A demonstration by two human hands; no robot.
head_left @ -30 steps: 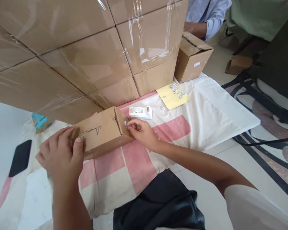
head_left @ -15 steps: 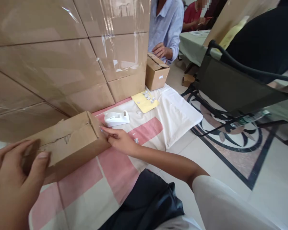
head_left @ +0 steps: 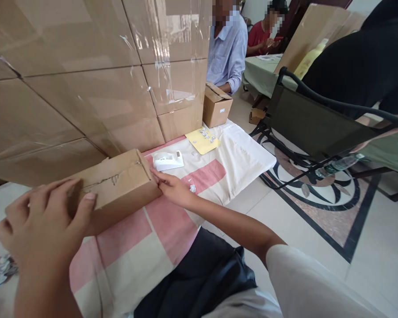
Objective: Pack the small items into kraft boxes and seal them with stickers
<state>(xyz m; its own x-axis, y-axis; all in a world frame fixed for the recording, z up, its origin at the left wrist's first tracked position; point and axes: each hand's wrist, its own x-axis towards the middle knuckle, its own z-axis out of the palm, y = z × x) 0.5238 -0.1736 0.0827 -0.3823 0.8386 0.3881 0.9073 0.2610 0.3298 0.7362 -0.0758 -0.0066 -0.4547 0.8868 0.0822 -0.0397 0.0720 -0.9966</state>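
A long brown cardboard box with a torn seam along its top lies on the table in front of me. Over its left end my left hand is closed, thumb on the top and the other fingers toward the far side. At the box's right end is my right hand, its fingers close together and the fingertips against the end face. What they may hold there is too small to make out. A white tape dispenser stands just beyond that hand. Nearby on the cloth lies a small white label.
Stacked, taped cartons form a wall behind the box. A yellow sheet bears several small labels. Another cardboard box stands at the table's far end before a person in a blue shirt. A folding chair stands to the right.
My view has shifted left, so the box and both hands appear farther right. The left hand still holds the box. The other person's hand has dropped behind the far box.
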